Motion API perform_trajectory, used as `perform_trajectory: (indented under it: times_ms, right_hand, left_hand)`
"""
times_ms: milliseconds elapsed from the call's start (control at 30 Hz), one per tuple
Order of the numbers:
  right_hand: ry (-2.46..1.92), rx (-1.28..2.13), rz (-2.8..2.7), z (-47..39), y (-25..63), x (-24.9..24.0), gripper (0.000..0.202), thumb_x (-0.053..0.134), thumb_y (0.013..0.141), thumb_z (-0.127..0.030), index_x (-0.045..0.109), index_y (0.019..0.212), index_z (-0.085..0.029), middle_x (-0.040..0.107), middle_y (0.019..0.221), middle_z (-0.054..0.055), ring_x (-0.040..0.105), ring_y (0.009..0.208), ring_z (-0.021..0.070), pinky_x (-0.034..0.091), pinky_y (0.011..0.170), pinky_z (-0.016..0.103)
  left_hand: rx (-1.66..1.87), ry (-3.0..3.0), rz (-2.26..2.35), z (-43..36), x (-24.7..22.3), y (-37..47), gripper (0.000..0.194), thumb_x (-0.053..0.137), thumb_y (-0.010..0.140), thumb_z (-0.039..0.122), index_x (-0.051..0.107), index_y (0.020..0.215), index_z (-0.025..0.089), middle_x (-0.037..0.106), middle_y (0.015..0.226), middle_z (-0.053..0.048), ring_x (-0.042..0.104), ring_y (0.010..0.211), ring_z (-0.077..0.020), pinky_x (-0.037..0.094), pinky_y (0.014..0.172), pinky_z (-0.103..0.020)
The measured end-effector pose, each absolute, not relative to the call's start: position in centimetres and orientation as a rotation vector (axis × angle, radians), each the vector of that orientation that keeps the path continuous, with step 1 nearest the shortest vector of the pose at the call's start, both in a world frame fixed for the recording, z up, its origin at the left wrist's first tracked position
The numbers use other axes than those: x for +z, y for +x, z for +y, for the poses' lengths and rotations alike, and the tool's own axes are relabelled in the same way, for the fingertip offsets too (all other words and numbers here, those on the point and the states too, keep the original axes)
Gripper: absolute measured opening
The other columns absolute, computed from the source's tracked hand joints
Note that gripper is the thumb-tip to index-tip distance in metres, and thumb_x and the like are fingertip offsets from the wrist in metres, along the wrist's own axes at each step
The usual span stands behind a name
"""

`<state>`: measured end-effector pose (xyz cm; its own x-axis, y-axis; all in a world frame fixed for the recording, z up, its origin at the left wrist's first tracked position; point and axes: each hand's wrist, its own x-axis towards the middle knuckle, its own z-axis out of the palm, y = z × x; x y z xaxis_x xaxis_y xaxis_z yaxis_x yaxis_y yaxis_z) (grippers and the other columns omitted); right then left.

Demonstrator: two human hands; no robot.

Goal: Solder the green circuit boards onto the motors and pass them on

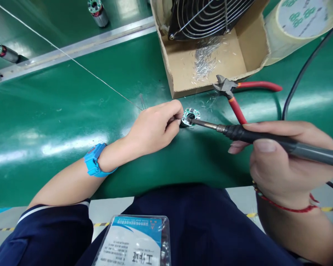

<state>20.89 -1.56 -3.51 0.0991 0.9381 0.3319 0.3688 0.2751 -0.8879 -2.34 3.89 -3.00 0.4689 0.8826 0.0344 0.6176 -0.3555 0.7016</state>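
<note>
A small round motor with a ring-shaped green and white circuit board (195, 112) on top stands on the green bench. My left hand (158, 125) is closed in a pinch at the board's left edge. A thin pale solder wire (94, 75) runs from the upper left into this hand; its end is hidden by the fingers. My right hand (283, 162) is closed around the dark handle of a soldering iron (238, 133). The iron points left, its tip touching or just over the board.
Red-handled side cutters (229, 88) lie open beside a cardboard box (188, 87) holding a black fan (208, 16) and metal clippings (207, 59). A large tape-like roll (302, 22) and black cable (305, 66) are right. More motors (98, 13) stand beyond a metal rail (86, 50).
</note>
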Motion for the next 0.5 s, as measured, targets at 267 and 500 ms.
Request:
perform_trajectory:
  times_ms: [267, 500]
  right_hand:
    - [-1.271, 0.675, -1.5, -0.7, 21.0, -2.8, 0.019, 0.072, 0.084, -0.026, 0.077, 0.102, -0.031, 0.072, 0.069, -0.005, 0.068, 0.055, 0.0083, 0.048, 0.042, 0.022]
    - [-1.444, 0.746, -1.501, -0.8, 20.8, -1.1, 0.018, 0.07, 0.085, -0.036, 0.076, 0.097, -0.025, 0.069, 0.066, -0.001, 0.066, 0.054, 0.0122, 0.047, 0.044, 0.03]
  left_hand:
    - [0.448, 2.023, 1.155, 4.3, -3.6, -2.3, 0.039, 0.058, 0.088, 0.011, 0.055, 0.126, 0.02, 0.062, 0.083, 0.002, 0.059, 0.074, -0.0119, 0.041, 0.062, -0.025]
    - [0.45, 2.009, 1.18, 4.4, -3.6, -2.2, 0.036, 0.062, 0.088, 0.012, 0.057, 0.122, 0.02, 0.06, 0.076, 0.003, 0.057, 0.07, -0.0106, 0.04, 0.06, -0.023]
